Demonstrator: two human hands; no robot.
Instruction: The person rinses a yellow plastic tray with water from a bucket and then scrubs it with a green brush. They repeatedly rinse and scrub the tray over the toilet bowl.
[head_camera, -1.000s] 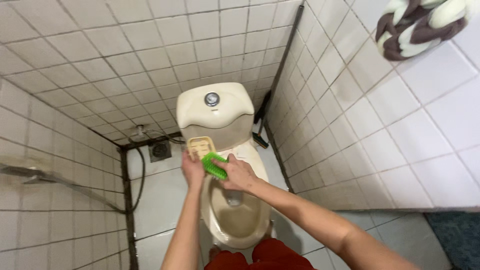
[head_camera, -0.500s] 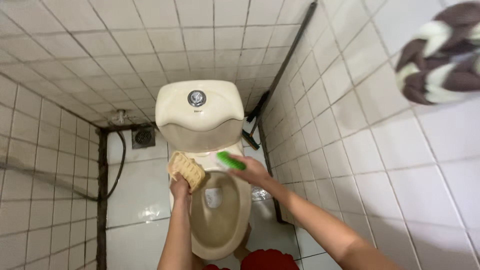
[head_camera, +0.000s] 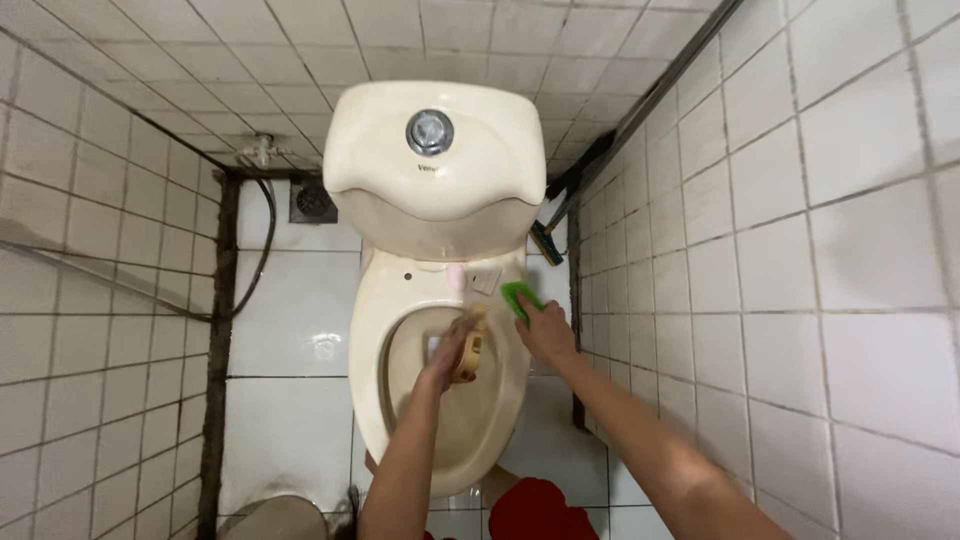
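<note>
Beige toilet bowl (head_camera: 395, 330) — left hand (head_camera: 447, 352) grips a tan sponge (head_camera: 470, 350) inside the bowl; right hand (head_camera: 548, 332) clasps a green brush (head_camera: 519, 297) on the rim's right side.

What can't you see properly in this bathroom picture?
- Tan scrubber, head view: blurred, and mostly hidden behind the left hand, so its shape is unclear.
- Green brush, head view: the right hand covers its lower end.
- Toilet bowl bottom, head view: the left arm hides part of it.
- Round grey thing, head view: cut off by the bottom edge.
- Floor drain, head view: too small for detail.
</note>
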